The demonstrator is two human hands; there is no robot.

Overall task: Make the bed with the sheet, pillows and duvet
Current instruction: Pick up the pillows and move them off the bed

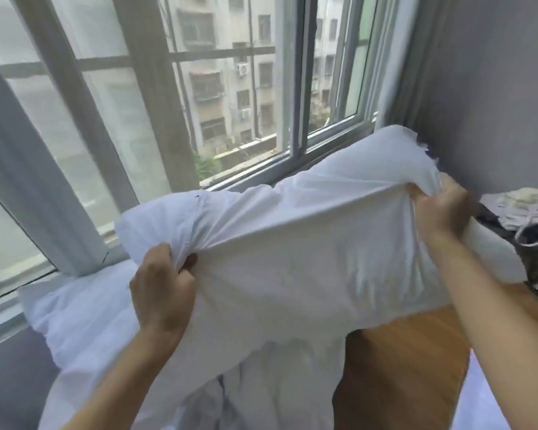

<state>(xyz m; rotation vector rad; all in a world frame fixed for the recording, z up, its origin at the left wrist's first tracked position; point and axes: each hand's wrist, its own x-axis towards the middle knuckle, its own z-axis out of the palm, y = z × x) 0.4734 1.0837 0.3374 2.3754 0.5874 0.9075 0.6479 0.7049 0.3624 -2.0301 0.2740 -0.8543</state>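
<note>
Matt white cloth pillow (292,243), wrinkled

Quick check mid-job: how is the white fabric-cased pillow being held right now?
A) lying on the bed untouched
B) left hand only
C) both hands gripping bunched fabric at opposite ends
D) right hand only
C: the left hand and right hand each clutch bunched fabric of the white pillow, lifted before the window.
</note>
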